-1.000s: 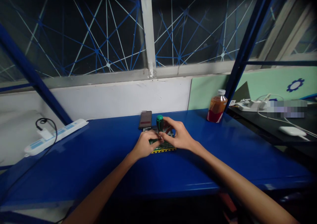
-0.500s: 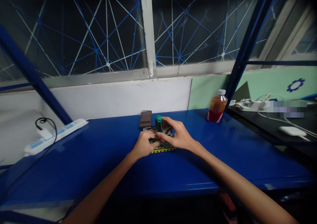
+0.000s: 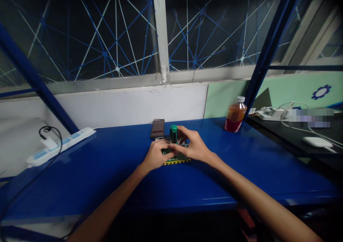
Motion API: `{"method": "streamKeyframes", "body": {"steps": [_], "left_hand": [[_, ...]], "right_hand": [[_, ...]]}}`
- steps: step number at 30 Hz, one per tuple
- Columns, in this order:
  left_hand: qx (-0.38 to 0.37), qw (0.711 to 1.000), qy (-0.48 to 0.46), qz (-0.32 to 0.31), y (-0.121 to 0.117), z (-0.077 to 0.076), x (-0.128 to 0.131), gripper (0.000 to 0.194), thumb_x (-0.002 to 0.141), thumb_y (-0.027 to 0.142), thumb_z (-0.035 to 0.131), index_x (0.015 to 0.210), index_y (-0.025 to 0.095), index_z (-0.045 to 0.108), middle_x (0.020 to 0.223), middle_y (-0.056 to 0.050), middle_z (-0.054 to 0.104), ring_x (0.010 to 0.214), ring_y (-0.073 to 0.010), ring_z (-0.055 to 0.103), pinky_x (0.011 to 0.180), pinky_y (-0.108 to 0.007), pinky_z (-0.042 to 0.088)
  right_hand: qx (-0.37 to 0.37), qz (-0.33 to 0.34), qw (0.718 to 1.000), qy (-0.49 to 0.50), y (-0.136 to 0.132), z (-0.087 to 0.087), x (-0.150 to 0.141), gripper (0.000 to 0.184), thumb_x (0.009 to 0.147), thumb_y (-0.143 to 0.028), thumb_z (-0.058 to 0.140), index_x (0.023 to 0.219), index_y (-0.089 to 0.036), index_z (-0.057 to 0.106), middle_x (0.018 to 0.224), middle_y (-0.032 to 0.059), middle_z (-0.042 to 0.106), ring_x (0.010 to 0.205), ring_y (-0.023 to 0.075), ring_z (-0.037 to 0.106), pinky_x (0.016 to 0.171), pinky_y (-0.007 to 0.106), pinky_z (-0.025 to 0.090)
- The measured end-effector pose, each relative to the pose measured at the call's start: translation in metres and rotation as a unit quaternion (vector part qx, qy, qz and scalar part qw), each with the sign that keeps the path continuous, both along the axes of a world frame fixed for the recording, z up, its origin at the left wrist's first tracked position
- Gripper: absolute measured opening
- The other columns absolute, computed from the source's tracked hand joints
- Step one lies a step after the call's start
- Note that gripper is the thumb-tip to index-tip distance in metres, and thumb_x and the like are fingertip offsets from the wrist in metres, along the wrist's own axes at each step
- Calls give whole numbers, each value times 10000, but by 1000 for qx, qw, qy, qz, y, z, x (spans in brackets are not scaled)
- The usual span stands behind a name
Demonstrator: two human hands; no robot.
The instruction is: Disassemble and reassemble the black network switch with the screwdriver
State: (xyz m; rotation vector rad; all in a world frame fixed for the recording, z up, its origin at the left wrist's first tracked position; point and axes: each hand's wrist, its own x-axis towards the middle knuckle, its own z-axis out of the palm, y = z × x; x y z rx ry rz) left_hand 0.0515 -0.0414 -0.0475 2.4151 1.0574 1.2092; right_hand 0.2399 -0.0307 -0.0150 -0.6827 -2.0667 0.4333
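A screwdriver with a green and black handle (image 3: 174, 134) stands upright over a green circuit board (image 3: 178, 159) with a yellow-and-black front edge. My right hand (image 3: 195, 146) comes from the right with its fingers curled around the screwdriver, thumb low by the shaft. From the other side my left hand (image 3: 156, 154) rests over the board, thumb and fingers closed near the screwdriver's lower end. What the left fingertips pinch is too small to make out. Both hands cover much of the board, and the screwdriver's tip is hidden.
Behind the board lies a phone (image 3: 157, 128) on the blue table (image 3: 112, 170). A drink bottle (image 3: 235, 115) stands back right. On the left is a white power strip (image 3: 63, 146) with a black cable. A dark side table at right carries a white charger (image 3: 317, 141) and cords.
The screwdriver's handle has shifted slightly to the right at its top. Both hands stay in nearly the same place.
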Motion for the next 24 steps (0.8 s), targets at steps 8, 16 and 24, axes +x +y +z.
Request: {"method": "streamKeyframes", "body": {"steps": [8, 16, 24], "left_hand": [[0, 1000, 0, -15, -1, 2, 0, 90, 791, 240, 681, 760, 174, 734, 751, -46, 714, 729, -187, 658, 693, -287, 487], [-20, 999, 8, -36, -3, 8, 1, 158, 821, 258, 642, 739, 167, 741, 759, -64, 720, 748, -201, 667, 736, -315, 493], [-13, 999, 0, -41, -2, 5, 1, 155, 818, 241, 643, 731, 171, 751, 776, -67, 729, 761, -206, 672, 735, -311, 500]], "right_hand": [[5, 17, 1000, 5, -1, 2, 1, 445, 823, -337, 570, 1229, -171, 494, 897, 43, 621, 724, 153, 591, 630, 306, 513], [-8, 26, 1000, -1, -2, -2, -1, 500, 806, -245, 562, 1285, -181, 434, 862, 23, 621, 676, 142, 593, 632, 306, 519], [-5, 30, 999, 12, -3, -2, -3, 454, 793, -236, 591, 1230, -186, 477, 795, 6, 614, 650, 136, 583, 617, 293, 503]]}}
